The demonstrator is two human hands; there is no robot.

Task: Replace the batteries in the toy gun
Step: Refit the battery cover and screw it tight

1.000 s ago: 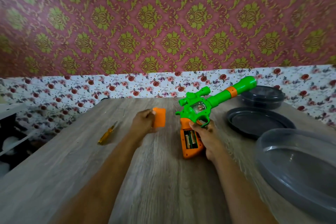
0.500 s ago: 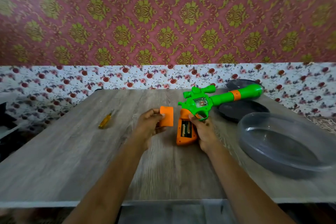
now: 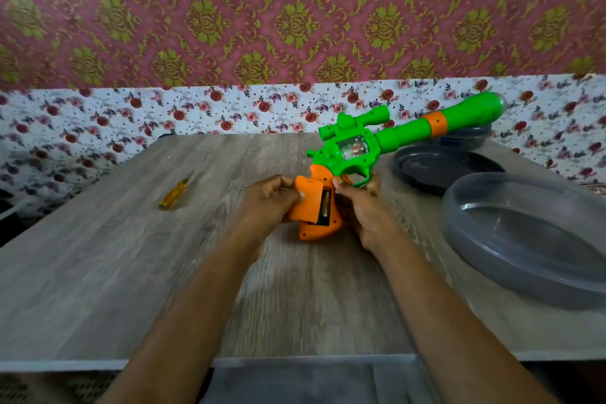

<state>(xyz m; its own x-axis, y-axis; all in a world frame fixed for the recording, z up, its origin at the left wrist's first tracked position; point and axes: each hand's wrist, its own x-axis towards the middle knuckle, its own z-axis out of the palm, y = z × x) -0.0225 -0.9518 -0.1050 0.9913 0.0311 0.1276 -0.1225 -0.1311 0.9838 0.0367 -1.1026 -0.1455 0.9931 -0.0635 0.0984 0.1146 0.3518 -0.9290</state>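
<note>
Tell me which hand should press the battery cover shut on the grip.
Left. The left hand already holds the orange battery cover against the toy gun grip, partly over the batteries. The right hand is steadying the gun.

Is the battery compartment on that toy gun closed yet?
Not yet. The left hand holds the orange cover partly over it; a battery shows in the gap.

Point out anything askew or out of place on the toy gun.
The orange battery cover, held by the left hand, sits skewed over the toy gun handle, leaving a battery exposed. The right hand steadies the handle.
</note>
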